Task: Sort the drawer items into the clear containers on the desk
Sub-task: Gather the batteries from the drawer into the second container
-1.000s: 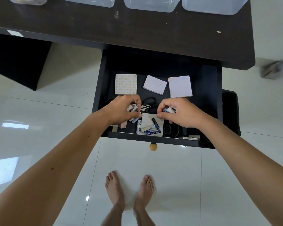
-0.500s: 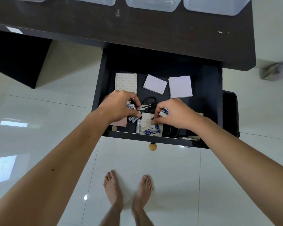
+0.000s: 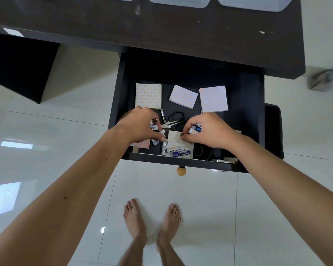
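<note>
While both hands curl inside the drawer (image 3: pixel 244 104) — left hand (image 3: pixel 140 124), right hand (image 3: pixel 208 131) — batteries (image 3: pixel 195 129) sit clutched within their fingers.

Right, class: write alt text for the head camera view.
Two hands, left and right, gather batteries in an open dark drawer that also holds notepads and scissors. Clear containers line the desk above.
</note>
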Demonstrator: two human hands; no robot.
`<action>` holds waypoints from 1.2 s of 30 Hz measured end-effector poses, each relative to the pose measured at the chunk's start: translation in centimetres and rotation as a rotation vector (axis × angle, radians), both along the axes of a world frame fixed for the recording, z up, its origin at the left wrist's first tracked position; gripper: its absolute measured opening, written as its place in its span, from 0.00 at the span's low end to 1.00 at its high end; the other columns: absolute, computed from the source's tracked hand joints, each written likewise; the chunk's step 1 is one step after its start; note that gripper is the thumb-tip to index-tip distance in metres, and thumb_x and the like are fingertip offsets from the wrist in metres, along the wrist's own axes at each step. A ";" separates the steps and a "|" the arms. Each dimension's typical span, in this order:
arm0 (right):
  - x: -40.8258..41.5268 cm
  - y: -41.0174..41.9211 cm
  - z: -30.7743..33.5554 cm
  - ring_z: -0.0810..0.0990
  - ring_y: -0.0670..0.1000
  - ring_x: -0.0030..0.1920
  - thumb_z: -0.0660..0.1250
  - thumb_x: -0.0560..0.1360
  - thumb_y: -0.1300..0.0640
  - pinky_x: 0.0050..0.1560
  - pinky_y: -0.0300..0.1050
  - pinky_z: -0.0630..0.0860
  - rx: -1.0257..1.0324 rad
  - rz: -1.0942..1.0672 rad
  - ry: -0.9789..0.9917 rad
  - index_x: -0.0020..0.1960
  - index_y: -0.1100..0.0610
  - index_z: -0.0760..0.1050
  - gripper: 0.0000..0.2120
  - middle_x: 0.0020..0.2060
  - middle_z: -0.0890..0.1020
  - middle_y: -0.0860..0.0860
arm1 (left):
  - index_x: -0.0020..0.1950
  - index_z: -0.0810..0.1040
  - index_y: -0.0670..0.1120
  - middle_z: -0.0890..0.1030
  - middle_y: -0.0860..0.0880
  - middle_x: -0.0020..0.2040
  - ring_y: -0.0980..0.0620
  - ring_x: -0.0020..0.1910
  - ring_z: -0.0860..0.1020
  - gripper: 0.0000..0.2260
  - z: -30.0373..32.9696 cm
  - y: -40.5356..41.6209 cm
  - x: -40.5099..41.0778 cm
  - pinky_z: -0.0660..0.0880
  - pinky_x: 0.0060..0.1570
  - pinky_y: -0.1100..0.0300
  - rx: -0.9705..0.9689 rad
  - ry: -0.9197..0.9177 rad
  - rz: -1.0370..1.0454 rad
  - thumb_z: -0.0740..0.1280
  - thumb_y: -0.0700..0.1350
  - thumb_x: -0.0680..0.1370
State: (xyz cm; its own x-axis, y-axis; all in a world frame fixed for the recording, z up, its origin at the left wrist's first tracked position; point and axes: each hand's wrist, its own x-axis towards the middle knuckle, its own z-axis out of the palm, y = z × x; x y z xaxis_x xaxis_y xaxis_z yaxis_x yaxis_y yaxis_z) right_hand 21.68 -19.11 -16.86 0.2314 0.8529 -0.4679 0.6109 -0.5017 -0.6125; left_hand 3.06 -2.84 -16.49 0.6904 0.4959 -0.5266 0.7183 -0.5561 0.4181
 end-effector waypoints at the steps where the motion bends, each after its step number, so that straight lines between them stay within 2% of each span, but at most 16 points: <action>1: 0.1 -0.1 0.2 0.81 0.38 0.40 0.80 0.73 0.47 0.39 0.31 0.73 0.020 -0.016 0.017 0.42 0.42 0.84 0.06 0.41 0.84 0.40 | 0.49 0.85 0.54 0.82 0.50 0.52 0.48 0.51 0.80 0.16 -0.1 0.0 -0.1 0.79 0.46 0.55 -0.012 -0.016 -0.005 0.81 0.61 0.69; 3: 0.3 -0.2 0.5 0.80 0.35 0.39 0.81 0.73 0.48 0.36 0.27 0.71 0.052 -0.048 0.040 0.41 0.44 0.84 0.06 0.39 0.84 0.39 | 0.50 0.85 0.55 0.84 0.52 0.52 0.50 0.52 0.80 0.12 -0.1 -0.1 -0.1 0.80 0.48 0.54 -0.017 -0.048 -0.041 0.79 0.60 0.73; 6: 0.4 -0.3 0.7 0.81 0.36 0.39 0.81 0.73 0.48 0.36 0.27 0.72 0.080 -0.065 0.053 0.43 0.45 0.84 0.06 0.40 0.85 0.40 | 0.52 0.85 0.55 0.85 0.54 0.52 0.52 0.52 0.81 0.09 -0.3 -0.3 -0.1 0.81 0.52 0.53 -0.040 -0.122 -0.076 0.74 0.59 0.77; 9: 0.5 -0.4 0.8 0.83 0.39 0.44 0.81 0.73 0.48 0.40 0.31 0.75 0.078 -0.076 0.087 0.49 0.44 0.86 0.07 0.44 0.86 0.40 | 0.54 0.84 0.55 0.85 0.54 0.49 0.53 0.47 0.82 0.09 -0.2 -0.3 -0.1 0.81 0.48 0.54 -0.119 -0.233 -0.002 0.72 0.58 0.80; 12: 0.5 -0.3 0.9 0.85 0.43 0.47 0.80 0.73 0.46 0.46 0.39 0.80 0.045 -0.058 0.105 0.57 0.43 0.86 0.13 0.49 0.86 0.41 | 0.56 0.83 0.52 0.82 0.53 0.53 0.53 0.52 0.80 0.08 -0.2 -0.5 0.1 0.75 0.48 0.63 -0.146 -0.316 0.020 0.71 0.54 0.81; 14: 0.4 -0.2 0.9 0.84 0.43 0.38 0.80 0.74 0.47 0.39 0.39 0.79 0.018 -0.049 0.143 0.57 0.43 0.85 0.12 0.45 0.87 0.43 | 0.57 0.81 0.51 0.79 0.54 0.54 0.54 0.53 0.78 0.08 0.0 -0.5 0.2 0.71 0.47 0.68 -0.177 -0.342 0.065 0.69 0.53 0.83; 16: 0.3 -0.2 0.9 0.81 0.45 0.28 0.79 0.76 0.50 0.31 0.37 0.76 -0.003 -0.037 0.182 0.54 0.46 0.84 0.08 0.38 0.87 0.47 | 0.58 0.78 0.52 0.80 0.53 0.52 0.54 0.49 0.80 0.07 0.0 -0.5 0.1 0.73 0.42 0.66 -0.207 -0.344 0.117 0.67 0.53 0.84; 19: 0.0 -0.1 1.0 0.80 0.46 0.26 0.79 0.76 0.55 0.29 0.37 0.75 -0.025 0.001 0.218 0.51 0.49 0.81 0.08 0.37 0.87 0.51 | 0.61 0.74 0.53 0.81 0.51 0.53 0.55 0.48 0.80 0.06 -0.1 -0.5 0.0 0.74 0.41 0.64 -0.208 -0.346 0.129 0.66 0.51 0.85; 21: -0.2 0.1 1.1 0.81 0.41 0.29 0.80 0.75 0.56 0.32 0.34 0.74 -0.041 0.049 0.202 0.50 0.49 0.81 0.09 0.42 0.86 0.48 | 0.69 0.73 0.54 0.80 0.50 0.59 0.51 0.56 0.79 0.11 -0.2 -0.4 0.0 0.78 0.51 0.58 -0.213 -0.361 0.117 0.65 0.50 0.86; 23: -0.4 0.4 0.9 0.82 0.38 0.43 0.82 0.73 0.52 0.43 0.37 0.74 -0.057 0.132 0.140 0.48 0.46 0.82 0.09 0.47 0.85 0.41 | 0.73 0.71 0.60 0.78 0.52 0.62 0.51 0.60 0.78 0.16 -0.2 -0.3 -0.1 0.78 0.57 0.53 -0.231 -0.380 0.091 0.64 0.49 0.86; 25: -0.8 0.6 0.7 0.80 0.37 0.53 0.83 0.70 0.48 0.53 0.41 0.74 -0.097 0.174 0.144 0.48 0.43 0.85 0.10 0.49 0.85 0.36 | 0.68 0.75 0.62 0.80 0.54 0.62 0.53 0.59 0.79 0.12 -0.2 -0.3 -0.2 0.80 0.57 0.52 -0.244 -0.399 0.077 0.65 0.49 0.86; 27: -1.1 0.7 0.4 0.81 0.42 0.56 0.84 0.68 0.46 0.57 0.45 0.76 -0.127 0.185 0.139 0.50 0.40 0.87 0.13 0.50 0.86 0.38 | 0.60 0.78 0.61 0.81 0.55 0.58 0.54 0.56 0.80 0.07 -0.3 -0.3 -0.3 0.82 0.54 0.51 -0.231 -0.403 0.077 0.66 0.50 0.85; 29: -1.3 0.8 0.1 0.80 0.46 0.54 0.84 0.67 0.44 0.56 0.51 0.78 -0.129 0.202 0.096 0.52 0.40 0.88 0.14 0.49 0.85 0.43 | 0.57 0.78 0.59 0.82 0.55 0.54 0.53 0.53 0.81 0.05 -0.3 -0.2 -0.3 0.83 0.51 0.52 -0.229 -0.398 0.090 0.69 0.49 0.83; 31: -1.5 0.9 -0.1 0.79 0.45 0.50 0.84 0.68 0.44 0.53 0.55 0.79 -0.120 0.233 0.053 0.52 0.41 0.88 0.14 0.46 0.84 0.45 | 0.55 0.77 0.57 0.81 0.55 0.51 0.53 0.50 0.82 0.05 -0.4 -0.2 -0.2 0.83 0.47 0.54 -0.227 -0.400 0.113 0.71 0.48 0.82; 34: -1.4 0.8 -0.5 0.79 0.45 0.50 0.83 0.69 0.44 0.53 0.56 0.79 -0.089 0.242 0.033 0.50 0.43 0.88 0.12 0.45 0.84 0.46 | 0.53 0.77 0.54 0.80 0.54 0.49 0.53 0.46 0.80 0.06 -0.5 0.0 -0.1 0.76 0.38 0.63 -0.170 -0.366 0.152 0.71 0.44 0.82; 36: -1.3 0.7 -0.6 0.80 0.46 0.51 0.83 0.69 0.44 0.54 0.55 0.79 -0.073 0.223 0.051 0.49 0.44 0.87 0.11 0.46 0.84 0.45 | 0.52 0.77 0.53 0.81 0.52 0.49 0.50 0.45 0.81 0.06 -0.7 0.1 -0.1 0.76 0.36 0.62 -0.132 -0.335 0.175 0.70 0.42 0.82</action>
